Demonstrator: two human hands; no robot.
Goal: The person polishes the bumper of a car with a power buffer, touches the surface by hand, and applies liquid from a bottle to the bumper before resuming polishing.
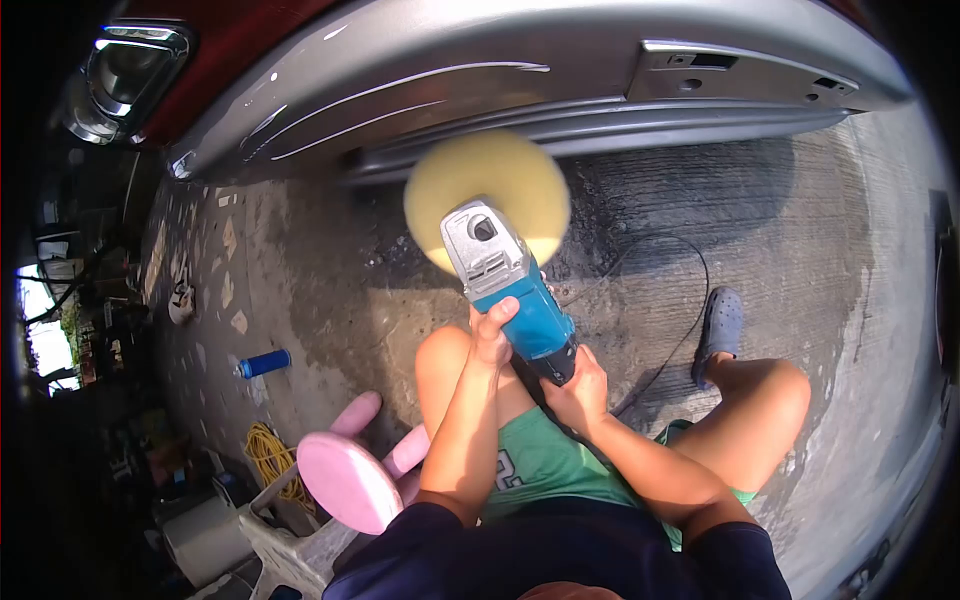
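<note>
My left hand (490,332) is wrapped round the body of a blue car polisher (545,322), just behind its silver head. Further back, my right hand (580,392) closes on the black rear handle. A large round yellow pad (488,170) is fitted to the front, its edge smeared by motion. In this view the pad overlaps the lower edge of a silver bumper (400,75) on a red vehicle. A dark power cord (705,290) curves over the ground to the right of the polisher.
Wet-looking concrete (350,260) lies under the bumper. At left are a blue can (265,364), a coil of yellow hose or rope (265,455), a pink round-topped object (345,482) and a grey plastic stool (280,535). My clog-shod foot (722,325) is at right.
</note>
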